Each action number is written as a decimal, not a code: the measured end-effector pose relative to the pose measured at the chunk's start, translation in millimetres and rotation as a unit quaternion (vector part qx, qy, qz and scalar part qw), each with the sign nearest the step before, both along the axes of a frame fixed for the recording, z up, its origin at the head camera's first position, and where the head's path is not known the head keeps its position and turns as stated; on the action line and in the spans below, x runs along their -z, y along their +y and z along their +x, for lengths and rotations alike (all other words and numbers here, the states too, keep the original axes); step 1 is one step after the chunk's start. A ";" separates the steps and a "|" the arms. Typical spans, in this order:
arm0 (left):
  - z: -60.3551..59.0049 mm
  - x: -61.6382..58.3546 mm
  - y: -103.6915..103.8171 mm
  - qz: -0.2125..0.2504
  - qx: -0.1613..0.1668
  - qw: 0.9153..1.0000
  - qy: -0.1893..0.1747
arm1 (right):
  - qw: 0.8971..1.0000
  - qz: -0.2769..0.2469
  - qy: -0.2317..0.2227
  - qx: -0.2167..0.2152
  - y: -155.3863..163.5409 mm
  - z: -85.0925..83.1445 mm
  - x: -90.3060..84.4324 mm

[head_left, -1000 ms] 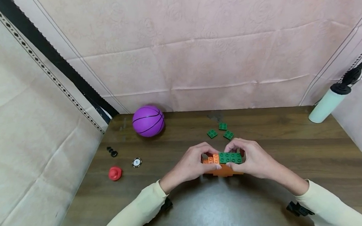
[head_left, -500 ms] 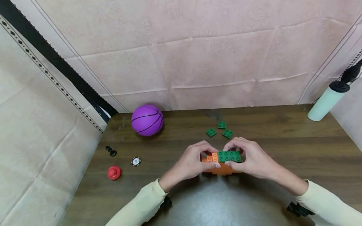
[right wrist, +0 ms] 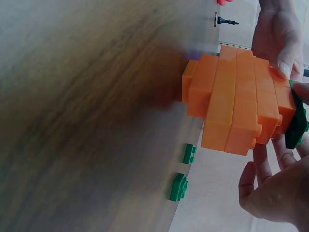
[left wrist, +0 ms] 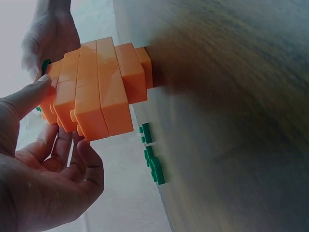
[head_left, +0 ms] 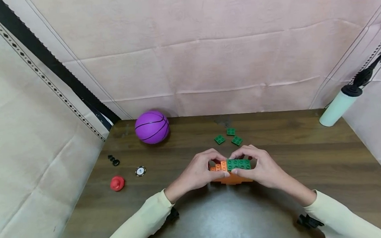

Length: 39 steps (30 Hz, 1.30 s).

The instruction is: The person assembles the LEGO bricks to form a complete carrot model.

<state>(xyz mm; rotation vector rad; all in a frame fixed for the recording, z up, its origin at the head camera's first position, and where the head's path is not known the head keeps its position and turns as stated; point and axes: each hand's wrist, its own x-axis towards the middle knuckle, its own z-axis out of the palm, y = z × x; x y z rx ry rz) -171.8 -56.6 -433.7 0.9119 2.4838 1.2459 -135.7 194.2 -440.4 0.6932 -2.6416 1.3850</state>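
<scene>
A stepped stack of orange toy building bricks (head_left: 233, 179) stands on the wooden table, widest in its middle layers, as the left wrist view shows its orange bricks (left wrist: 101, 87) from the side. A green building brick (head_left: 238, 164) lies across the right part of its top. My left hand (head_left: 199, 172) grips the left end of the stack, thumb in front and fingers behind. With thumb and fingers, my right hand (head_left: 265, 167) pinches the green brick at the stack's top right. In the right wrist view, the green brick (right wrist: 296, 118) appears slightly tilted.
Several small green bricks (head_left: 231, 131) lie behind the hands. A purple ball (head_left: 152, 127) sits at the back left. Leftward are a poker chip (head_left: 140, 170), a red knobbed object (head_left: 117, 183) and a black chess piece (head_left: 113, 160). A mint bottle (head_left: 339, 108) stands at the back right.
The head view has shifted slightly, so everything appears a little farther left. Both hands keep their hold on the stack and the green brick, with hardly any movement.
</scene>
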 end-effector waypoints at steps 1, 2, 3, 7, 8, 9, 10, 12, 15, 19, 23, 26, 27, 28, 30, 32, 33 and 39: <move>0.0 -0.2 -0.8 -0.001 -0.002 1.000 0.000 | 1.000 -0.001 -0.002 0.002 -1.0 -0.4 0.4; -0.2 0.0 -1.2 -0.003 -0.003 1.000 0.002 | 1.000 -0.002 -0.004 0.004 -1.6 -0.6 0.6; -0.4 0.2 -1.4 -0.005 -0.003 1.000 0.003 | 1.000 -0.003 -0.007 0.008 -2.0 -0.7 0.7; -0.6 0.9 -1.1 -0.007 -0.002 1.000 0.001 | 1.000 -0.007 -0.019 0.018 -2.4 0.7 0.3; -0.6 0.9 -1.0 -0.007 -0.002 1.000 0.001 | 1.000 -0.009 -0.021 0.019 -2.5 1.2 0.1; -0.5 0.7 -0.9 -0.006 -0.001 1.000 0.000 | 0.999 -0.010 -0.023 0.021 -2.7 1.5 0.1; -0.3 0.6 -1.0 -0.005 -0.001 1.000 0.000 | 0.999 -0.010 -0.024 0.022 -2.8 1.9 0.1; 0.1 0.6 -1.4 -0.004 -0.001 1.000 -0.001 | 0.999 -0.012 -0.026 0.023 -3.3 2.1 0.1; 0.8 0.6 -2.7 -0.002 -0.002 1.000 -0.004 | 0.999 -0.013 -0.027 0.021 -4.5 2.1 0.9; 1.2 0.9 -3.9 -0.001 -0.003 1.000 -0.003 | 1.000 -0.014 -0.021 0.018 -5.8 2.8 1.9; 1.4 2.6 -2.5 0.000 0.001 1.000 0.003 | 1.000 -0.001 0.000 0.023 -5.2 5.4 1.9; 1.4 3.9 0.2 0.001 0.006 1.000 0.007 | 0.999 0.017 0.018 0.032 -3.1 7.4 0.5; 1.4 4.0 1.2 0.001 0.007 1.000 0.008 | 0.999 0.025 0.022 0.035 -2.1 8.2 -0.5; 1.3 4.0 2.3 0.002 0.008 1.000 0.009 | 0.998 0.033 0.026 0.038 -1.0 8.9 -1.7; 1.0 3.8 4.8 0.001 0.013 1.000 0.011 | 0.997 0.052 0.034 0.043 2.0 10.5 -3.8; 0.2 3.2 7.5 0.003 0.020 1.000 0.012 | 0.995 0.072 0.047 0.047 5.4 12.0 -6.1; -0.7 3.2 8.3 0.003 0.024 1.000 0.012 | 0.994 0.080 0.053 0.050 7.0 12.5 -7.1; -20.5 3.3 0.5 -0.009 0.089 0.996 0.021 | 0.991 0.105 0.063 0.052 8.5 13.4 -10.7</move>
